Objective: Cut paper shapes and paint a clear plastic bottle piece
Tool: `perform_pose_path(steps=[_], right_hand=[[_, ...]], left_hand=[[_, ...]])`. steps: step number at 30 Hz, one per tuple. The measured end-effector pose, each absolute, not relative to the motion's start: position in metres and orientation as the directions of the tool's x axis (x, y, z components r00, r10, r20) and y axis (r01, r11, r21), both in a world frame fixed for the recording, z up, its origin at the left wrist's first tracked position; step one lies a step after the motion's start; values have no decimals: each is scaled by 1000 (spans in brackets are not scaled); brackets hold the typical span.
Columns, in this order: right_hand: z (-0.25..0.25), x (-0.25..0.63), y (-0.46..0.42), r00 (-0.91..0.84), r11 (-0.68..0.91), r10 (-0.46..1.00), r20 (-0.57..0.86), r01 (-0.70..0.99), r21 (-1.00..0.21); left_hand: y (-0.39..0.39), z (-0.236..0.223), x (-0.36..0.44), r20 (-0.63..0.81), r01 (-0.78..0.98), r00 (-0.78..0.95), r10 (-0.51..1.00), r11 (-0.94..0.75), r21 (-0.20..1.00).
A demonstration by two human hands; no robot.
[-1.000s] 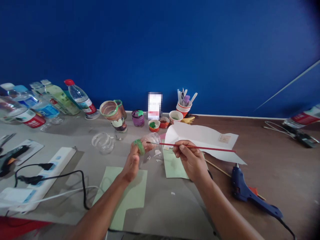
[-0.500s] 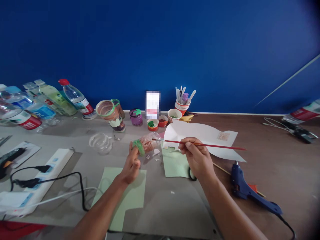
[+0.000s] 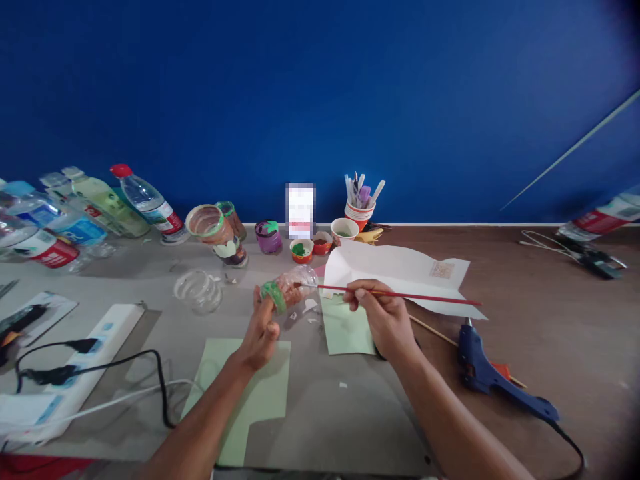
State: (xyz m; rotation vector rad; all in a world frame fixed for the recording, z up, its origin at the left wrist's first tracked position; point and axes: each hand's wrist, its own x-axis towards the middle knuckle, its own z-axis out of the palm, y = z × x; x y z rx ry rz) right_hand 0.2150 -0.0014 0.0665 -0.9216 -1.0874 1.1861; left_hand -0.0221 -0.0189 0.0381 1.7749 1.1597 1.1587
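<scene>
My left hand (image 3: pixel 262 331) grips a cut clear plastic bottle (image 3: pixel 290 285) by its green-painted end, tilting it sideways above the table. Brown paint covers part of its side, and the far end is bare and see-through. Between the fingers and thumb of my right hand (image 3: pixel 383 313) is a thin red paintbrush (image 3: pixel 420 296), held nearly level. Its tip meets the brown part of the bottle. Behind the bottle stand a small cup of green paint (image 3: pixel 302 251) and a cup of reddish-brown paint (image 3: pixel 323 243).
Painted bottle cups (image 3: pixel 207 225) and a purple one (image 3: pixel 269 237) stand near the wall, with plastic bottles (image 3: pixel 150 200) leftward. A clear bottle piece (image 3: pixel 198 291), a power strip (image 3: pixel 95 373), green paper (image 3: pixel 265 387), white paper (image 3: pixel 400 267) and a blue glue gun (image 3: pixel 480 367) lie around.
My right hand has moved slightly left, bringing the brush tip from the bottle's clear end onto its brown-painted side. My left hand keeps hold of the bottle. The view has shifted a little.
</scene>
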Motion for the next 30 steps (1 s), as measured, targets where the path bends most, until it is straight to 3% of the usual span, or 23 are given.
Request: perform_pose_path(steps=[3, 9, 25, 30], right_hand=[[66, 216, -1, 94, 199, 979, 180, -273, -941], [69, 211, -7, -46, 219, 970, 237, -244, -945], [71, 217, -11, -16, 304, 950, 312, -182, -935], [71, 219, -10, -90, 307, 943, 320, -131, -943]], left_hand=[[-17, 33, -24, 378, 379, 248, 892, -449, 809], [-18, 28, -27, 405, 491, 327, 854, -519, 700], [-19, 30, -29, 393, 610, 407, 825, -566, 555], [-19, 32, -28, 392, 633, 430, 814, -581, 512]])
